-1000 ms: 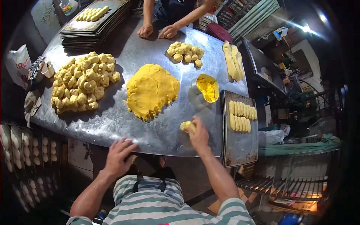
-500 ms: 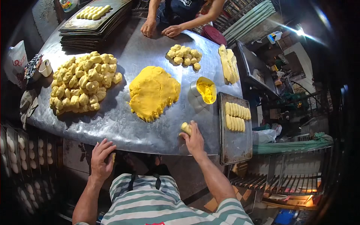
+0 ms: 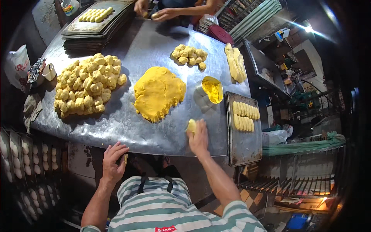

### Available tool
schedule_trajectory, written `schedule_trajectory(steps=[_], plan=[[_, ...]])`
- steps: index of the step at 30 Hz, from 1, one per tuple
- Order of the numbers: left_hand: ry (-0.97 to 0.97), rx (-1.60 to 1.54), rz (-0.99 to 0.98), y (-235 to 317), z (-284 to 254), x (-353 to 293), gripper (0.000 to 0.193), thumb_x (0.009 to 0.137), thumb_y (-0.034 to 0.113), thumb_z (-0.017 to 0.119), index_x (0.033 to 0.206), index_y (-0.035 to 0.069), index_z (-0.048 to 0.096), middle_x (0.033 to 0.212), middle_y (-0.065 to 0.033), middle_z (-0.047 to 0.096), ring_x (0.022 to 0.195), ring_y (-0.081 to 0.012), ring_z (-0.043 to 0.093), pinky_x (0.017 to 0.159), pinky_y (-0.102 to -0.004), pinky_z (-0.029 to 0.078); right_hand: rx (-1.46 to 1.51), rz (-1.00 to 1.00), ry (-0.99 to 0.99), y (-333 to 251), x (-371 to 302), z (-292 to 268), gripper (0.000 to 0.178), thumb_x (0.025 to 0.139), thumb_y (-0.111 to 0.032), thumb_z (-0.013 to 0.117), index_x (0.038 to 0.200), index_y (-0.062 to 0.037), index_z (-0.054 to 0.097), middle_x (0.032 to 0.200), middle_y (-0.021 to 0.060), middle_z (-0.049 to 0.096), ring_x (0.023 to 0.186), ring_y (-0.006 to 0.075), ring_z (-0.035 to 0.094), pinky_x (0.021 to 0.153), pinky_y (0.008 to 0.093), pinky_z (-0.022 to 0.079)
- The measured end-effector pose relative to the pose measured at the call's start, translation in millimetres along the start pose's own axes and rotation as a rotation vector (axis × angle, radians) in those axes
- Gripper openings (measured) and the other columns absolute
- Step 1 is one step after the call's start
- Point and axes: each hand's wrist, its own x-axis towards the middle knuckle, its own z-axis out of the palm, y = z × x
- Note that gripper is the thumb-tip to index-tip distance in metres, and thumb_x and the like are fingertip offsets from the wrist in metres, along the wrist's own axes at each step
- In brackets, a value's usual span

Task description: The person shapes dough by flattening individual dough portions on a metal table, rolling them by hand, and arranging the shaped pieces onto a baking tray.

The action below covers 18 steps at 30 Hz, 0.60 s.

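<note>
Dough, in one small pale piece (image 3: pixel 191 125), lay on the metal table (image 3: pixel 127 133) at the thumb side of the right hand (image 3: pixel 198 138), whose fingers stretched forward. The hand covered part of it, so I could not tell whether the fingers closed round it or merely pressed; the hard, flat top probably gave them something to push against. The left hand (image 3: pixel 113 159) was at the table's near edge, fingers loosely together, perhaps for balance; a small yellowish thing (image 3: pixel 125 159) showed by its thumb, and whether it was gripped could not be made out.

To the right sat a dark tray (image 3: pixel 246 149) with two rows of dough rolls (image 3: pixel 244 116), set side by side, likely to save room. Beyond the piece stood a container (image 3: pixel 199 89) of yellow paste (image 3: pixel 211 91), seemingly within easy reach. Left of it spread a broad yellow mass (image 3: pixel 158 92), then a pile of dough lumps (image 3: pixel 87 87), presumably heaped to spare space. Farther off were a smaller cluster (image 3: pixel 189 54), a stack of trays (image 3: pixel 92 38) and a co-worker's hands (image 3: pixel 165 14).
</note>
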Motion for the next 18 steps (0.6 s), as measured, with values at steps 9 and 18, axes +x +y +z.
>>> schedule_trajectory(steps=[9, 18], plan=[[0.085, 0.018, -0.03, 20, 30, 15, 0.035, 0.088, -0.004, 0.07, 0.119, 0.01, 0.078, 0.128, -0.0113, 0.075, 0.135, -0.0338, 0.064, 0.119, -0.0515, 0.042, 0.462, 0.165, -0.132, -23, 0, -38, 0.061, 0.1, -0.026, 0.072, 0.149, 0.0024, 0.051, 0.147, 0.0298, 0.057, 0.136, 0.0475, 0.054, 0.114, 0.051, 0.044], [0.015, 0.012, -0.12, 67, 90, 31, 0.031, 0.094, -0.005, 0.069, 0.123, 0.004, 0.075, 0.122, -0.0157, 0.076, 0.118, -0.0293, 0.071, 0.103, -0.0369, 0.052, 0.693, 0.643, -0.122, 186, 52, -117, 0.029, 0.1, -0.023, 0.07, 0.116, 0.0009, 0.074, 0.103, 0.0182, 0.076, 0.094, 0.0325, 0.072, 0.085, 0.0445, 0.056]])
